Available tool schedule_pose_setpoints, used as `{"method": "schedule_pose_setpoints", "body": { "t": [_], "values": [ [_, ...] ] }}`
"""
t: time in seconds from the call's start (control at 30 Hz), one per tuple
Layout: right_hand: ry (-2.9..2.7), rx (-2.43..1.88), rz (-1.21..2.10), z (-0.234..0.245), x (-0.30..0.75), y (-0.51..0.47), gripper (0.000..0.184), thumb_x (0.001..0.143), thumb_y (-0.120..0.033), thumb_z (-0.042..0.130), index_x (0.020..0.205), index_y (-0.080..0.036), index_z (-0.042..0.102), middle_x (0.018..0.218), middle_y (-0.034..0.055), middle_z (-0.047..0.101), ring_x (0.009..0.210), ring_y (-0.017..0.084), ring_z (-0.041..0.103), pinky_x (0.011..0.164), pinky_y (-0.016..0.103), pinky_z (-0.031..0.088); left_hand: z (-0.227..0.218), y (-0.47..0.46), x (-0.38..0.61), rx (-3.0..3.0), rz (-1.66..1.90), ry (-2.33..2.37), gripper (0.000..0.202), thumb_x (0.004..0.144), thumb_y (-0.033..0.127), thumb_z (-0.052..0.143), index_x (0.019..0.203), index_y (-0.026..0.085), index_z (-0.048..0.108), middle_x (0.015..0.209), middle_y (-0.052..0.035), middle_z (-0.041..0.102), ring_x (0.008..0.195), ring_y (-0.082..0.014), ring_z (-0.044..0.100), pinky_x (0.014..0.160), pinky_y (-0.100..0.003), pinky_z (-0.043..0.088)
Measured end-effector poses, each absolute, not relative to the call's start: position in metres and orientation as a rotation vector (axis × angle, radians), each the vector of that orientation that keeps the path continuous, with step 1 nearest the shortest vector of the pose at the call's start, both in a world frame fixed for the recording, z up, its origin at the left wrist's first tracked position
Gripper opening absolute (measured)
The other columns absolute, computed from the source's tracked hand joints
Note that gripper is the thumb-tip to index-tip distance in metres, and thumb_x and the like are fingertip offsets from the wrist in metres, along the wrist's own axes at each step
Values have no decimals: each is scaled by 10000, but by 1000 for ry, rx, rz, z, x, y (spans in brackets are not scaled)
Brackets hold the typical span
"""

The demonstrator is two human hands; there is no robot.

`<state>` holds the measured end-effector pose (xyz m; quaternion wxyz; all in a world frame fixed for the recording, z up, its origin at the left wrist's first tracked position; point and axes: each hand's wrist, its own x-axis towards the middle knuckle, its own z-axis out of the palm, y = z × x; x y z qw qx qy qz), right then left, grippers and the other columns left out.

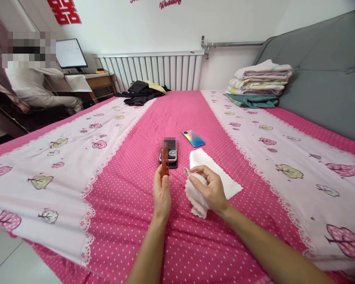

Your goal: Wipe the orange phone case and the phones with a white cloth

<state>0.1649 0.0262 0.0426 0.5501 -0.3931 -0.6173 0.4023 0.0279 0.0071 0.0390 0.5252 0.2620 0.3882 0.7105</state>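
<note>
My left hand (pixel 162 193) is closed on an orange-brown phone case (pixel 165 161), held upright and seen edge-on; whether a phone is inside I cannot tell. Pinched in my right hand (pixel 208 187) is a white cleaning cloth (pixel 197 197) with a scalloped edge, bunched up and hanging down. A second white cloth (pixel 225 179) lies flat on the bed just behind that hand. Beyond my left hand rests a dark phone (pixel 173 156), with another dark item under it, partly hidden by the case. A shiny blue and silver phone (pixel 194 139) lies farther back.
A pink dotted bedspread (pixel 130 189) covers the bed. Dark clothes (pixel 139 94) lie at its far end, and folded bedding (pixel 258 85) is stacked by the grey headboard (pixel 319 75). A person (pixel 32 83) sits at a desk with a monitor (pixel 71 53) on the left.
</note>
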Motion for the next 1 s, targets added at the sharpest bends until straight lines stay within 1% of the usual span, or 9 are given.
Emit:
{"method": "schedule_pose_setpoints", "body": {
  "t": [0.07, 0.13, 0.2, 0.3, 0.43, 0.53, 0.67, 0.8, 1.0],
  "values": [
    [-1385, -871, 1096, 44, 167, 28, 243, 780, -371, 618, 942, -195, 573, 707, -7, 634, 553, 120, 574, 517, 221, 474, 36, 8, 27, 826, 1818, 1123, 353, 766, 269, 658, 1116, 241, 618, 1179, -39, 574, 1116, -186, 485, 904, -227, 363],
    [-1353, -811, 1169, 45, 168, 29, 258, 779, -373, 624, 962, -205, 556, 694, -22, 622, 513, 103, 551, 482, 205, 454, 32, 9, 27, 1007, 1839, 1295, 405, 741, 293, 683, 1134, 238, 604, 1137, -51, 571, 1063, -200, 496, 922, -262, 347],
    [-1382, -787, 1126, 46, 168, 29, 246, 774, -355, 639, 953, -205, 562, 761, -4, 644, 594, 115, 591, 536, 211, 480, 28, 10, 27, 1107, 1790, 1402, 453, 721, 309, 699, 1157, 247, 587, 1134, -54, 560, 1049, -210, 493, 941, -289, 333],
    [-1486, -824, 946, 45, 167, 26, 212, 774, -326, 646, 934, -199, 589, 861, 30, 667, 744, 150, 632, 646, 239, 512, 25, 11, 28, 1203, 1728, 1469, 482, 687, 315, 723, 1145, 237, 595, 1128, -70, 559, 1080, -238, 483, 983, -332, 306],
    [-1568, -906, 706, 44, 166, 23, 165, 785, -300, 633, 917, -202, 618, 882, 36, 681, 781, 167, 642, 713, 269, 520, 25, 10, 29, 1394, 1622, 1517, 481, 690, 316, 715, 1149, 225, 601, 1106, -88, 574, 1098, -263, 486, 1001, -369, 300],
    [-1563, -943, 607, 45, 167, 23, 126, 796, -278, 617, 900, -209, 630, 883, 35, 694, 807, 173, 649, 758, 284, 516, 25, 9, 30, 1487, 1603, 1534, 494, 693, 327, 710, 1161, 211, 601, 1108, -109, 578, 1107, -284, 486, 1006, -396, 304],
    [-1472, -995, 502, 48, 171, 28, 116, 793, -287, 623, 876, -207, 642, 852, 29, 696, 787, 177, 648, 762, 302, 514, 22, 10, 29, 1699, 1522, 1658, 570, 717, 394, 679, 1225, 170, 548, 1158, -138, 559, 1114, -294, 491, 997, -434, 336],
    [-1358, -1013, 437, 47, 178, 37, 135, 777, -302, 643, 868, -202, 642, 837, 23, 691, 766, 173, 640, 733, 301, 512, 16, 13, 28, 1987, 1383, 1830, 664, 755, 484, 621, 1281, 110, 467, 1154, -157, 550, 1082, -280, 505, 954, -448, 398],
    [-1337, -1031, 457, 44, 182, 43, 151, 781, -312, 640, 878, -197, 639, 848, 24, 683, 778, 173, 636, 734, 298, 508, 13, 13, 28, 2152, 1374, 1947, 698, 762, 539, 592, 1291, 108, 444, 1151, -160, 541, 1073, -279, 505, 920, -439, 437]
  ]
}}
